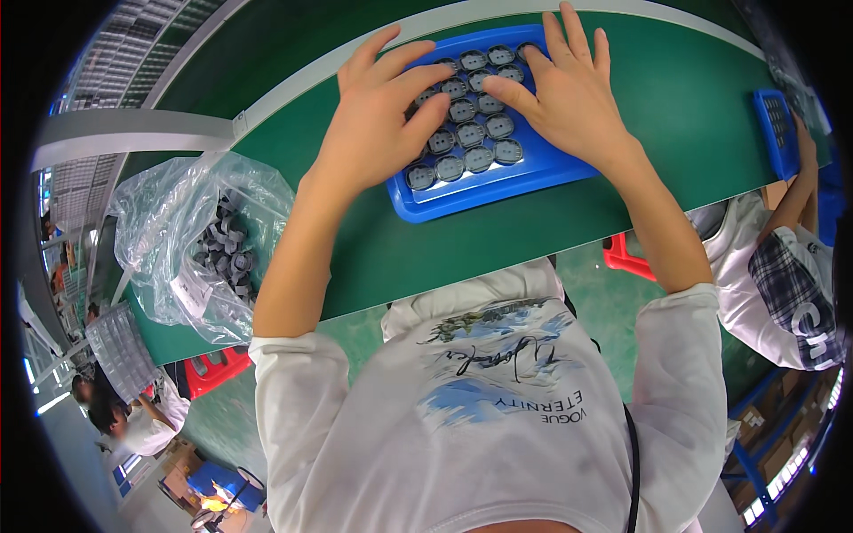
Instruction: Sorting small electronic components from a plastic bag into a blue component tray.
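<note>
A blue tray [426, 210] lies on the green table, carrying rows of round dark-grey plastic parts [479, 159]. Over its left side is my left hand [378, 111], fingers spread, with the thumb and fingertips at the parts along that edge. My right hand [573, 102] reaches over the tray's right side, its fingers apart and its thumb and index finger near the parts of the upper right. Neither hand shows anything held. Some parts on the left are hidden beneath my left fingers.
A clear plastic bag [160, 240] of loose grey parts [227, 244] lies on the table [373, 258] left of my left forearm. At the far right, another person's hand [804, 147] is by a second blue tray [775, 133]. Red stools [629, 258] stand below the table edge.
</note>
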The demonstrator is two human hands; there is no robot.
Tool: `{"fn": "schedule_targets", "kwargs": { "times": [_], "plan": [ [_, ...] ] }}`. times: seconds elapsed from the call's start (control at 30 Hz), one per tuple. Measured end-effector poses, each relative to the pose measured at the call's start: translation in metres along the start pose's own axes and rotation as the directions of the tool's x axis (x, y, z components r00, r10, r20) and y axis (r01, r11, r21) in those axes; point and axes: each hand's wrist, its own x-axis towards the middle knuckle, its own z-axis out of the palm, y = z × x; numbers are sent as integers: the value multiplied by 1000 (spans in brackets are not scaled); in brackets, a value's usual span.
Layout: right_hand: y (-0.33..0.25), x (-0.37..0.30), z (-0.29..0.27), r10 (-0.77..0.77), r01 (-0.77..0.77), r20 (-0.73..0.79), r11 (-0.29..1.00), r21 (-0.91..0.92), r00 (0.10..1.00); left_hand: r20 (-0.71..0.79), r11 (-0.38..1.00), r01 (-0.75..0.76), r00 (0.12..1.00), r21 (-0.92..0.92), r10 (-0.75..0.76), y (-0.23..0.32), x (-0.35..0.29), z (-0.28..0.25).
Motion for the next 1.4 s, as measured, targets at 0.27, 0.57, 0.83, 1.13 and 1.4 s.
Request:
{"fn": "schedule_targets", "kwargs": {
  "times": [0.27,0.57,0.83,1.13,1.4],
  "plan": [
    [17,2,-11,-19,24,-47,994,102,999,-51,982,186,981,-37,-188,11,-52,-32],
    [8,-20,-9,-310,327,-144,939,108,940,-178,817,485,815,-312,-552,56,-108,-17],
    [-2,-28,3,-328,347,-155,931,115,932,-184,759,529,761,-380,-622,57,-122,1],
    [-4,-26,1,-334,351,-126,926,142,934,-197,804,506,794,-311,-576,58,-122,3],
    [-8,-32,-7,-272,281,-97,956,90,957,-190,807,499,800,-316,-570,57,-122,2]
  ]
}}
